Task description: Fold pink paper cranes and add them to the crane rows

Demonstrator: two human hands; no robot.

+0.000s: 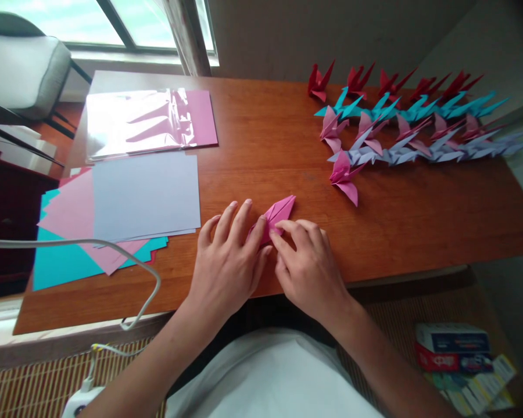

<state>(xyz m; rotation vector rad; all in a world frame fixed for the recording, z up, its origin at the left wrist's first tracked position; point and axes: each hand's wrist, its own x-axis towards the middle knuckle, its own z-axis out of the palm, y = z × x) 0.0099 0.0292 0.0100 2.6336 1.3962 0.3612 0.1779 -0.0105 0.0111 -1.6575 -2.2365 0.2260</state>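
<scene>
A half-folded pink paper piece (279, 212) lies flat on the wooden table (261, 139) near its front edge. My left hand (229, 255) rests on the paper's left end with fingers stretched flat, pressing it down. My right hand (307, 261) lies beside it, its fingertips curled and pinching the paper's near edge. Only the far pointed tip of the paper shows beyond my fingers.
Several folded paper cranes in red, teal, pink and lilac (409, 122) stand in rows at the back right. Loose coloured sheets (126, 203) and a plastic paper pack (148, 122) lie at the left. A white cable (148, 273) loops over the front edge. Boxes (457, 354) sit on the floor.
</scene>
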